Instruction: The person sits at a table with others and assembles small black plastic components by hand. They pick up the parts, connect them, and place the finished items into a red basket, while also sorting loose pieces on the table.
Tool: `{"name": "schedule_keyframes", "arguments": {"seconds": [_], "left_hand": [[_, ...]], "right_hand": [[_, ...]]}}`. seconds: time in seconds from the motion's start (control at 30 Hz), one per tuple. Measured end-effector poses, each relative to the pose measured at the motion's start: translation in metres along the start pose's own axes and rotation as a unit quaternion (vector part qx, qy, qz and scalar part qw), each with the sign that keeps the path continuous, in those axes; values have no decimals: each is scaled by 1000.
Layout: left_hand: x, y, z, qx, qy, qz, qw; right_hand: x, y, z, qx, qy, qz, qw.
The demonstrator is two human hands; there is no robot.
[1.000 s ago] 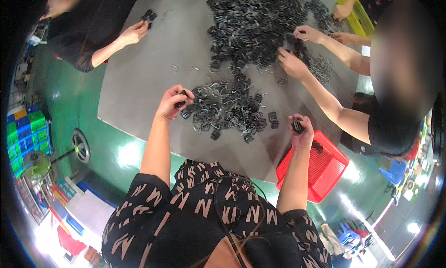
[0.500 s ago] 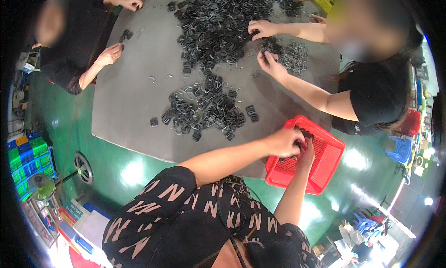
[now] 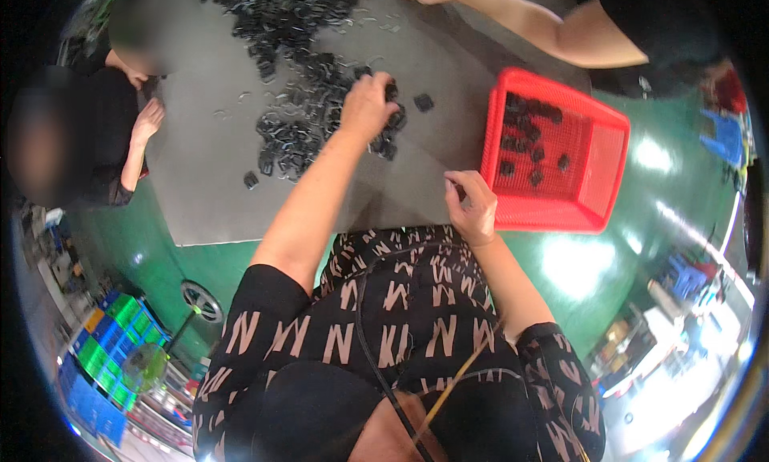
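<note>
A pile of small black plastic buckles mixed with thin metal wire pieces [image 3: 296,134] lies on the grey table in front of me. At its right edge my left hand [image 3: 367,108] reaches in from above, its fingers curled around a black buckle [image 3: 390,91]. My right hand [image 3: 474,210] hovers by the table's near edge, left of a red plastic basket [image 3: 593,206]. Thumb and fingers are bent together there, with something dark between them that I cannot make out. Several black buckles [image 3: 522,130] lie inside the basket. One loose buckle [image 3: 423,102] rests on the table between pile and basket.
A larger heap of black buckles [image 3: 280,14] spreads at the far side of the grey table [image 3: 216,214]. A co-worker's arm [image 3: 513,18] reaches in from the far right. Another person's hand [image 3: 148,119] is at the left edge. A fan [image 3: 146,366] stands at lower left.
Both my hands have left the red basket. My left hand has gone to the buckle pile, and my right is now beside the basket. The view has shifted, and dark pieces show in the basket.
</note>
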State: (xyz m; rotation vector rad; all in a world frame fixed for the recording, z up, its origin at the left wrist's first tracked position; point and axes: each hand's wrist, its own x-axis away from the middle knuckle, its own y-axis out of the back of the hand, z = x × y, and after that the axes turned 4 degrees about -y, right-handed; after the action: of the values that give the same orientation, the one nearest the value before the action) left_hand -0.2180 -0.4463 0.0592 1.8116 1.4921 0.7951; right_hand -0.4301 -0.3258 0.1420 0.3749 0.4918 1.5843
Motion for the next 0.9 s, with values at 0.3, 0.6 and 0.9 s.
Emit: {"name": "schedule_keyframes", "arguments": {"seconds": [0.3,0.6,0.9], "left_hand": [[-17,-15,-6,-48,-15,43,998],[66,63,15,631,164,-130,748],[218,90,182,4,352,-239,905]], "right_hand": [[33,63,-23,-5,-88,-252,964],[3,39,8,-18,-46,-126,991],[-57,-100,-52,121,-107,-68,984]]}}
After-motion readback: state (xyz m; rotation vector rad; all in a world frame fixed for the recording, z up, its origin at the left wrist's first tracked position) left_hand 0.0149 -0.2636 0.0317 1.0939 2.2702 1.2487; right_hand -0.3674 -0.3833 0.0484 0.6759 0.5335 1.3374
